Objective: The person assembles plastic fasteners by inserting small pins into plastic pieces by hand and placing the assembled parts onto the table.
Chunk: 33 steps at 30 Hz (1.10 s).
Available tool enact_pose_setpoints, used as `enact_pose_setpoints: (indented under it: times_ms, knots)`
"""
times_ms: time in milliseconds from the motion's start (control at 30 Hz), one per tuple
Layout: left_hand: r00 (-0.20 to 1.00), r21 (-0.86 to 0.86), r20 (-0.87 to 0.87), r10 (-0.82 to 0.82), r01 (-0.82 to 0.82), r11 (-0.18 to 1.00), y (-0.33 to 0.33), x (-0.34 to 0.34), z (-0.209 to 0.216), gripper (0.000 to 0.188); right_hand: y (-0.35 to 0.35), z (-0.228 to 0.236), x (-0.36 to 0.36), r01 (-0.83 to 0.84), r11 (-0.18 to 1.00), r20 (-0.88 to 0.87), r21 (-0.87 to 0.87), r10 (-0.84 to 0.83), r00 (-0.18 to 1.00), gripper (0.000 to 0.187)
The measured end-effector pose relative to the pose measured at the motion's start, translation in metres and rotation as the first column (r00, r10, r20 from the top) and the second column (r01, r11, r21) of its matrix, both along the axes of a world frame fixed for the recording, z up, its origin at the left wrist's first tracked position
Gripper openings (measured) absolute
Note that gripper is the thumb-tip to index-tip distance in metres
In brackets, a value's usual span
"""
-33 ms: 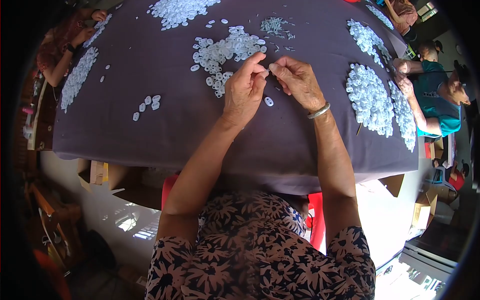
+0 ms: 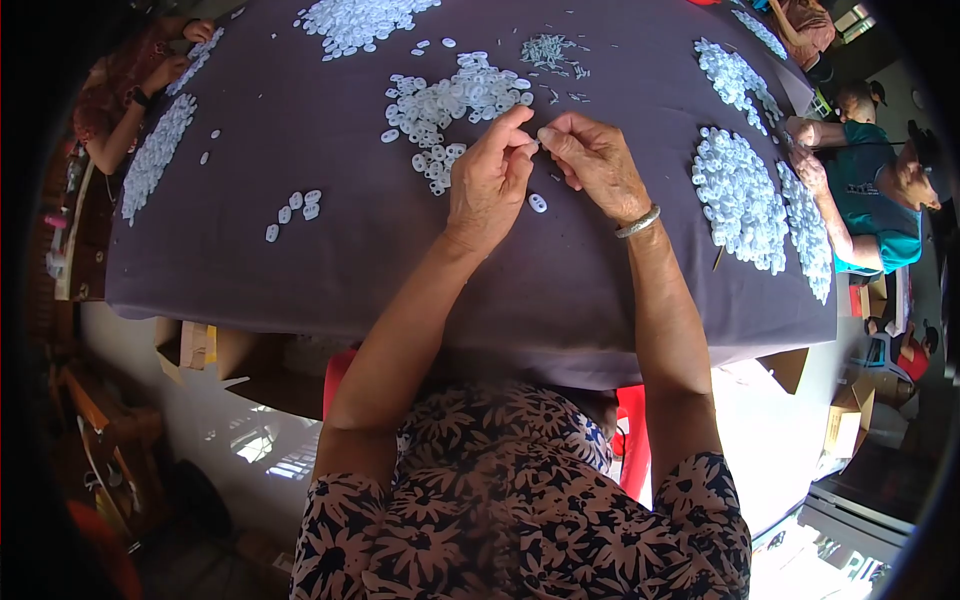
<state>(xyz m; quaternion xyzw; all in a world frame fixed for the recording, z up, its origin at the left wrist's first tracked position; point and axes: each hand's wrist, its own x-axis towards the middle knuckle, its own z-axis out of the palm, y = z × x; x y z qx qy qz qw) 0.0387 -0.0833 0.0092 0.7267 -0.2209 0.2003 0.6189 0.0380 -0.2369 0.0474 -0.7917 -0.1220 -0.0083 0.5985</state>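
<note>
Fingers [image 2: 555, 142] met above the desk [image 2: 400, 285], their piece barely in sight

You had your left hand [image 2: 484, 185] and right hand [image 2: 603, 170] nearly touching at the tips, just beside the heap of white two-holed oval pieces [image 2: 470, 90]. Almost nothing had shifted from the frame before: hands, heaps and loose pieces matched it, so the handwork seemed to have gained no visible step.

A small pale sliver [image 2: 535, 145] showed where your fingertips met. Its kind was too small to make out, and whether either hand truly gripped it could not be told; thumbs and forefingers were bent close, covering the contact.

Grey pins [image 2: 546, 51] lay beyond your hands, a lone oval piece [image 2: 538, 203] nearer you. The far white heap [image 2: 360, 22] ran off the top edge, and the co-worker's arm [image 2: 112, 140] at left sat near the dark rim.
</note>
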Motion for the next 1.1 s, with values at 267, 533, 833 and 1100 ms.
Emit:
enact_pose_setpoints:
  times_ms: [267, 533, 833, 1100]
  knots:
    - [1.000, 0.047, 0.027, -0.004, 0.002, 0.999, 0.000, -0.002, 0.001, 0.037, 0.001, -0.006, 0.001, -0.061, 0.993, -0.022, 0.105, 0.064, 0.998, 0.014]
    - [0.936, -0.243, -0.259, -0.238, 0.175, 0.954, 0.001, -0.004, 0.009, 0.030, 0.003, -0.008, 0.000, -0.075, 0.986, -0.028, 0.147, 0.080, 0.996, 0.014]
    - [0.813, -0.358, -0.462, -0.356, 0.196, 0.913, 0.005, -0.003, 0.008, 0.028, -0.008, -0.001, 0.001, -0.122, 0.987, -0.155, 0.101, 0.137, 0.978, 0.013]
    - [0.910, -0.129, -0.398, -0.117, 0.071, 0.989, 0.005, -0.003, 0.009, 0.026, -0.038, 0.011, 0.003, -0.138, 0.990, -0.305, -0.037, 0.120, 0.945, 0.012]
